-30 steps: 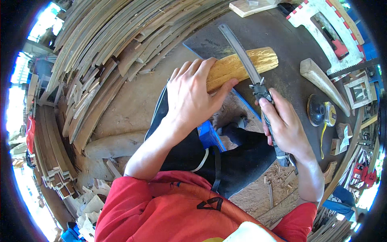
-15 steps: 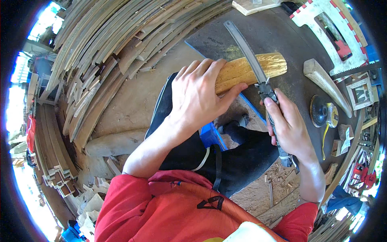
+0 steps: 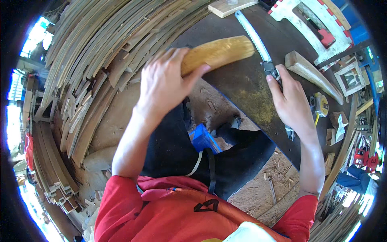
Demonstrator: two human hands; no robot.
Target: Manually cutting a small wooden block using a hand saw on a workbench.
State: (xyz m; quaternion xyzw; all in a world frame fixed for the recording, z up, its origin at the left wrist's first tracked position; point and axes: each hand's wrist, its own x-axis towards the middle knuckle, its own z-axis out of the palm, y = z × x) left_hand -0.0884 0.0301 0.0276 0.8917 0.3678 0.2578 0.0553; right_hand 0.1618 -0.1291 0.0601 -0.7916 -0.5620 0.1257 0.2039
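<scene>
My left hand [image 3: 163,84] grips a short yellowish wood block [image 3: 219,52] over the dark board [image 3: 246,92]. My right hand [image 3: 288,97] is closed around the dark handle of a long, narrow toothed metal blade [image 3: 252,34], which points up and away, just right of the block and apart from it. Right of that hand lie a pale tapered wood piece [image 3: 312,74] and a yellow tape measure [image 3: 321,105]. Black-clad legs [image 3: 173,149] are below my hands.
Long stacked boards [image 3: 92,36] curve along the left. At top right are a white saw guide [image 3: 278,10], another saw blade [image 3: 342,53] and a small white frame [image 3: 350,78]. A blue plastic object [image 3: 201,139] sits between my legs; a blue-trousered person's leg [image 3: 350,179] shows at right.
The blade, which lay across the block, is now clear of it to the right, its teeth showing. My left hand and the block have moved up and leftward.
</scene>
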